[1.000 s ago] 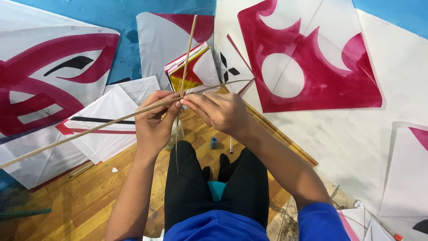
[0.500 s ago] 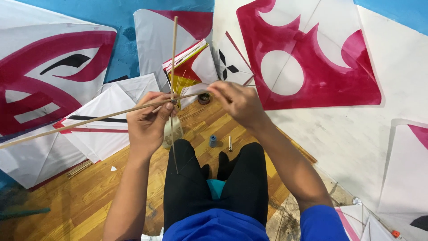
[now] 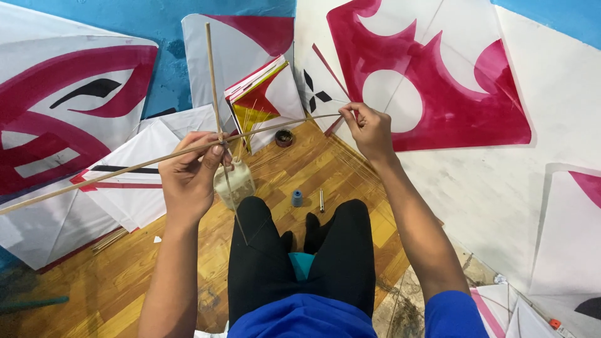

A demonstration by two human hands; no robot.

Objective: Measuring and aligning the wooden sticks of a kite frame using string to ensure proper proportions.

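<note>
Left hand (image 3: pixel 188 178), frame centre-left, pinches the crossing of two sticks: upright stick (image 3: pixel 214 81) against long cross stick (image 3: pixel 125 169), fixing the joint. Right hand (image 3: pixel 369 131), upper centre-right, fingers closed on the cross stick's end, steadying it above the floor (image 3: pixel 125 275).

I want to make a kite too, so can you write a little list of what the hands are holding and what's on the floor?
left hand: pinches the crossing of two thin sticks
upright stick: points up, away from the person
long stick: runs sideways, slightly bowed
right hand: pinches the long stick's right end
floor: wooden boards
blue spool: stands on the floor by the knees
small dark pot: on the floor further off
kites: white and pink, spread all round
</note>
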